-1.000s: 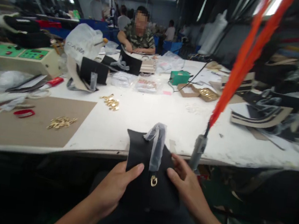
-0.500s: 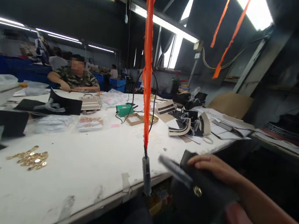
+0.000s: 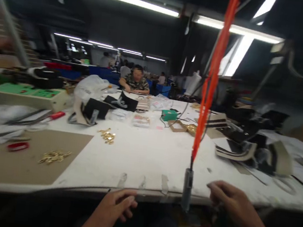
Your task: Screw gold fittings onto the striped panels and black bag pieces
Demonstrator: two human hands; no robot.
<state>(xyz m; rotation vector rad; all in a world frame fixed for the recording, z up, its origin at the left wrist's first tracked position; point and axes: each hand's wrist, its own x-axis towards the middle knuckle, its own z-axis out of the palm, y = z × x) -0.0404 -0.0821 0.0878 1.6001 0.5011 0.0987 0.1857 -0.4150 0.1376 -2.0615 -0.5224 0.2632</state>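
Low in the head view, my left hand [image 3: 113, 209] is in front of the table's near edge, fingers loosely bent and apart, holding nothing visible. To the right, my right hand [image 3: 231, 198] hovers over the edge, slightly blurred, its fingers bent but apart, and no object shows in it. Between them, nearer the right hand, a grey cylindrical tool [image 3: 187, 188] hangs upright below an orange strip [image 3: 212, 80]. Gold metal pieces [image 3: 107, 136] lie on the white table [image 3: 140, 156], with another pile [image 3: 55, 157] on a brown board [image 3: 29, 164] at left.
A green-topped machine [image 3: 29, 93] and a red ring [image 3: 18, 146] are at left. Black and beige pieces [image 3: 246, 152] are heaped at right. A green box [image 3: 169, 115] is farther back. Across the table sits a person [image 3: 135, 82] in camouflage.
The view has swung left. My right hand has released the dark bag-like piece with the gold fitting, which is no longer visible. My left hand has come into view.
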